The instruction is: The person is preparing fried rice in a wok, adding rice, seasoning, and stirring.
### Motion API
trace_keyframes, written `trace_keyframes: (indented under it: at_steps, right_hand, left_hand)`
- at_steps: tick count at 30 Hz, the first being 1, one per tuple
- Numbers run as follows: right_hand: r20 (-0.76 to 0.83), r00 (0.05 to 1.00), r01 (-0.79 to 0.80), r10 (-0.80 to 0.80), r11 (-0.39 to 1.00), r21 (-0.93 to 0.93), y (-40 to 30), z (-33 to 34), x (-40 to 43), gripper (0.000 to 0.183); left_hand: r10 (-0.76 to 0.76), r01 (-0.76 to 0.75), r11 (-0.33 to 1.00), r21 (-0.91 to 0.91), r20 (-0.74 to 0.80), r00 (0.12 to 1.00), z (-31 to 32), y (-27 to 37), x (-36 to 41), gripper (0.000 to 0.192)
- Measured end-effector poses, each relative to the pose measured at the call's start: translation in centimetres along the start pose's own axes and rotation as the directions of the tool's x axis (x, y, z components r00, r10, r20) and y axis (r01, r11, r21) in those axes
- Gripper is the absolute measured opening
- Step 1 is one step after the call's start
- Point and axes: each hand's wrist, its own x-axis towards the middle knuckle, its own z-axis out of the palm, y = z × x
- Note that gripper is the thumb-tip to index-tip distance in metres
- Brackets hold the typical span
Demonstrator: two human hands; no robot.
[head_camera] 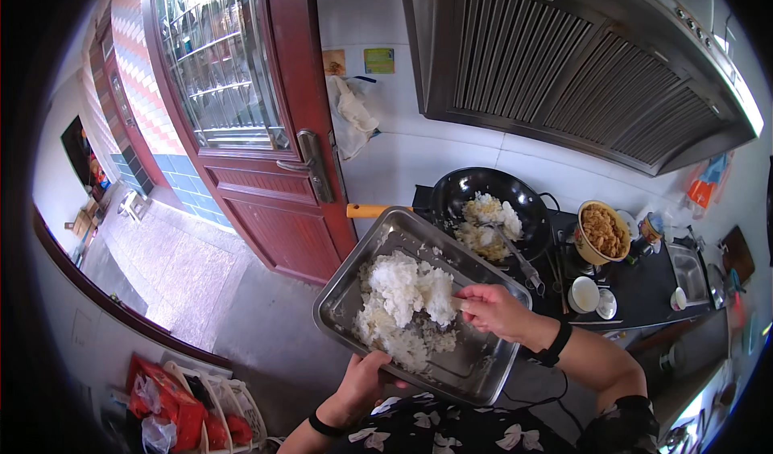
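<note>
My left hand (361, 381) grips the near rim of a rectangular stainless steel tray (477, 357), which tilts in front of my body. Cooked white rice (398, 291) lies in it, clumped towards the left and middle. Over the tray's right side, my right hand (498, 312) has its fingers closed on what looks like a pale utensil, mostly hidden by rice and fingers. Just beyond the tray stands a black wok (531, 212) with a wooden handle (374, 211). White rice and yellowish bits (483, 212) are inside it, with a metal spatula (516, 252) resting there.
Right of the wok, a yellow pot (583, 246) holds browned food. A white bowl (584, 295) stands nearer, before a sink (688, 270). The range hood (531, 55) overhangs the stove. A red door (272, 212) stands left; a white rack (241, 406) with bags sits lower left.
</note>
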Motion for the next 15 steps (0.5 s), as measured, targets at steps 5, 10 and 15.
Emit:
trace_keyframes:
  at_steps: [5, 10, 15]
  right_hand:
    - [0.013, 1.0, -0.008, 0.008, 1.0, 0.007, 0.1, 0.5, 0.6, 0.025]
    - [0.014, 1.0, -0.012, 0.01, 0.988, 0.153, 0.2, 0.6, 0.9, 0.021]
    - [-0.013, 1.0, 0.024, -0.022, 0.979, 0.202, -0.2, 0.5, 0.6, 0.02]
  left_hand:
    - [0.016, -0.018, 0.998, 0.061, 0.028, 0.999, 0.7, -0.1, 0.3, 0.038]
    - [0.111, -0.115, 0.991, 0.07, 0.051, 0.993, 1.8, 0.6, 0.5, 0.034]
    - [0.06, -0.065, 0.993, 0.102, 0.05, 0.997, 2.1, 1.4, 0.9, 0.03]
